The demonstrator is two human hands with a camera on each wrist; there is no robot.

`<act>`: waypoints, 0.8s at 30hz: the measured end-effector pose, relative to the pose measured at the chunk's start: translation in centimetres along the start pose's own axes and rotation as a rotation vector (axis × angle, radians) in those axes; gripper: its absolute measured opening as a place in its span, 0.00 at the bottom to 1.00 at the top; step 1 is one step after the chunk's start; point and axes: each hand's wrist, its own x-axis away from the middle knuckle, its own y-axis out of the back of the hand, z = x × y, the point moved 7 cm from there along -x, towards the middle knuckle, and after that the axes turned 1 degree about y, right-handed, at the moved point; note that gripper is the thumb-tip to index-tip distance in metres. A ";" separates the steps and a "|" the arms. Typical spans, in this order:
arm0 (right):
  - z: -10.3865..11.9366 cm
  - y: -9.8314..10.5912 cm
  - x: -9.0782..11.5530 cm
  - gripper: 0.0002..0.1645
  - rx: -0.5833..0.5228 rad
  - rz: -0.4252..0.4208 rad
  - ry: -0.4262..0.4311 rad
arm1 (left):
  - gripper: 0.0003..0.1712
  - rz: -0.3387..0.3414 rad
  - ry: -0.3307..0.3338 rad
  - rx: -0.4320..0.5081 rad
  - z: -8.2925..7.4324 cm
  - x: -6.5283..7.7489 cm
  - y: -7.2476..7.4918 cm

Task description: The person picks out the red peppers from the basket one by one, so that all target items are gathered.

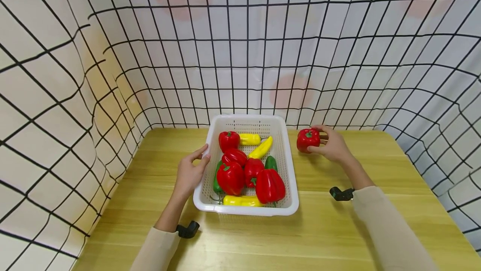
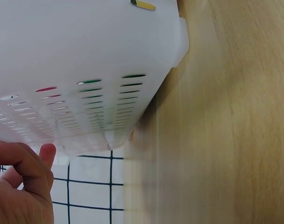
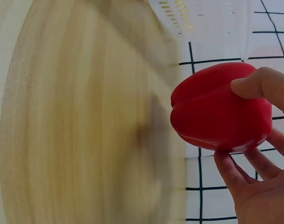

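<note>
A red bell pepper point(image 1: 308, 140) is in my right hand point(image 1: 334, 145), to the right of a white plastic basket point(image 1: 248, 209). In the right wrist view the thumb presses one side of this bell pepper point(image 3: 216, 109) and the fingers support the other, with wood visible past it. My left hand point(image 1: 189, 175) holds the basket's left rim between thumb and fingers. Inside the basket lie several red bell peppers point(image 1: 231, 179), yellow long peppers point(image 1: 261, 148) and green ones point(image 1: 271, 163), partly covered by the red. The left wrist view shows the slotted basket wall point(image 2: 86, 56) beside curled fingers point(image 2: 32, 168).
The wooden table point(image 1: 150, 204) carries the basket. Fabric with a black grid pattern point(image 1: 255, 54) rises behind the table and along both sides. A small black device point(image 1: 188, 230) sits at the left wrist, and another black device point(image 1: 341, 193) at the right.
</note>
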 end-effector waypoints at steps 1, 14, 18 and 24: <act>-0.2 -0.1 -0.1 0.46 0.003 0.001 -0.004 | 0.24 0.001 0.000 -0.001 0.0 0.0 0.0; -2.5 -0.6 -0.5 0.49 -0.014 -0.005 -0.042 | 0.24 -0.003 0.008 0.022 0.1 0.1 0.0; -2.6 -0.9 -0.4 0.50 -0.028 0.020 -0.034 | 0.24 -0.004 0.015 0.024 0.1 0.2 0.1; -2.3 -1.1 -0.2 0.52 -0.044 0.028 -0.026 | 0.24 -0.004 0.000 0.019 0.1 0.1 0.0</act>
